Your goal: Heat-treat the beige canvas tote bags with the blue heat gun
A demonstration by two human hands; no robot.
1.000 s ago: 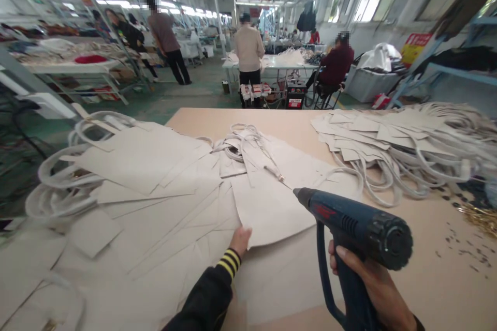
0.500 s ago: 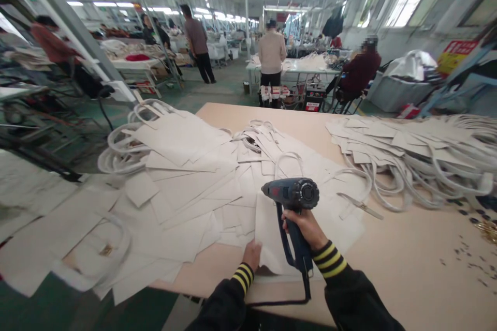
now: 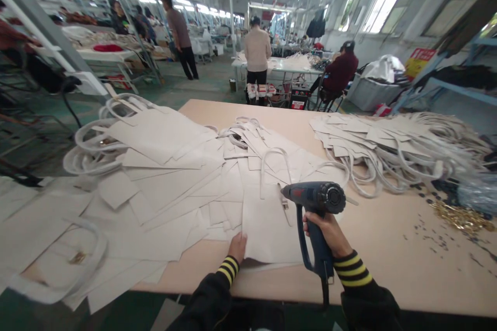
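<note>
A: Where does the bag lie from the hands?

B: Flat on the table, right at the near edge, in front of both hands. Its long axis runs away from the person, handles at the far end, bottom edge nearest the body

A: Which hand is on it?

B: The left hand. It rests on the bag's near left corner, fingers curled at the edge; whether it pinches the cloth or only presses it down, I cannot tell

A: And the right hand?

B: Closed round the grip of the heat gun. It sits just beside the bag's right edge, so both hands are close, but only the left touches the cloth

A: Which way does the gun point?

B: The barrel lies across the bag's long axis, nozzle to the left, hanging over the bag's upper right part near a small tab there. Its rear cap faces right

A: What lies round it?

B: A fanned heap of the same pale bags to the left and behind, another pile well apart at the far right, and small brass bits on the table's right side
</note>
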